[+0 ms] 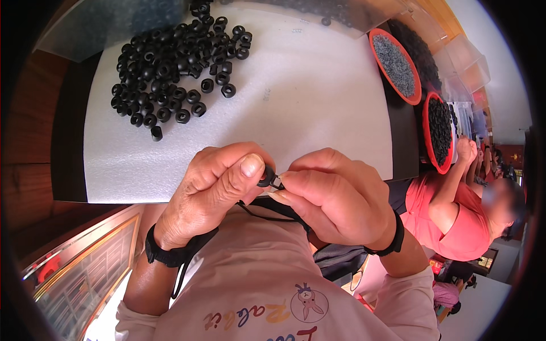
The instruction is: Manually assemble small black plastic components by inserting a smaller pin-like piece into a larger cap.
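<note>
My left hand (219, 179) is closed, thumb and fingers pinching a small round black part (265, 177) with a hole in it. Close against that part, my right hand (344, 196) pinches a tiny dark piece (278, 183) between thumb and forefinger; its exact kind is too small to make out. Both hands meet just above the near edge of a white foam sheet (318, 108) on the table. Farther off to the left on the sheet lies a loose heap of similar black ring-like parts (165, 71).
At the right stand an orange-red bowl of small grey pieces (420, 91) and a red bowl of black pieces (426, 136). A translucent bin (85, 34) stands at the far left. Another person in a red shirt (455, 227) sits to the right.
</note>
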Tool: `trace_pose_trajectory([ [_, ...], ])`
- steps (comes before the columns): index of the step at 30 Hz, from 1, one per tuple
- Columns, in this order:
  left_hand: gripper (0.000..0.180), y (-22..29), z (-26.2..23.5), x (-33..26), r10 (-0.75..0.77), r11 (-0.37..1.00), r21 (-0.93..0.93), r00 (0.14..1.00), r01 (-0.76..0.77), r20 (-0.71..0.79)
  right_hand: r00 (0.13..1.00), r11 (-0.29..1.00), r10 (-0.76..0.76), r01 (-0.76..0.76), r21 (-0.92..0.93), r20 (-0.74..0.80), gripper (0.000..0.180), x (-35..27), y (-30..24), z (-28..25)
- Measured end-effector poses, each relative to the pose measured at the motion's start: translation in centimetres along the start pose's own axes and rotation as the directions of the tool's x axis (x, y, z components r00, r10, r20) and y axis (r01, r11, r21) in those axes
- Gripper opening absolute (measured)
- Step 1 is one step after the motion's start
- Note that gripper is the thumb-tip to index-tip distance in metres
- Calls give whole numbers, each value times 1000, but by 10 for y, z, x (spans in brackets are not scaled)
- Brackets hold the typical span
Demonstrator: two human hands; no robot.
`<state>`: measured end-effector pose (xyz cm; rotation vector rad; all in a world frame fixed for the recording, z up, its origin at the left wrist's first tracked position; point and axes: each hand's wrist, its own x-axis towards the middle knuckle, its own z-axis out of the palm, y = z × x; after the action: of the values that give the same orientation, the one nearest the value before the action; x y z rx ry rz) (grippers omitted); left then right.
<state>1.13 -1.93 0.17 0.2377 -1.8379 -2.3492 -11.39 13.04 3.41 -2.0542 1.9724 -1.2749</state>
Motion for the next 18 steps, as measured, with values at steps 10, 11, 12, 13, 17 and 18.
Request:
trace_pose_trajectory([
  [10, 45, -1, -5, 2, -8, 1000, -2, 997, 8, 77, 999, 998, -12, 14, -62, 36, 30, 0, -3, -4],
  [11, 45, -1, -5, 2, -17, 1000, -10, 997, 18, 81, 1000, 998, -11, 13, -57, 29, 30, 1, -3, -4],
  [12, 45, -2, -6, 2, -18, 1000, -10, 997, 19, 80, 1000, 999, -13, 14, -52, 22, 30, 1, -3, -4],
  [13, 45, -3, -6, 2, -3, 1000, 0, 996, 3, 92, 1000, 999, -13, 14, -51, 23, 30, 2, -4, -4],
  [17, 44, 0, -7, 3, 1, 999, 47, 993, -6, 117, 998, 998, 34, -32, -48, 49, 29, 5, -9, -8],
  [18, 44, 0, -7, 3, 0, 999, 47, 993, -5, 115, 995, 997, 63, -59, -47, 78, 28, 6, -10, -9],
])
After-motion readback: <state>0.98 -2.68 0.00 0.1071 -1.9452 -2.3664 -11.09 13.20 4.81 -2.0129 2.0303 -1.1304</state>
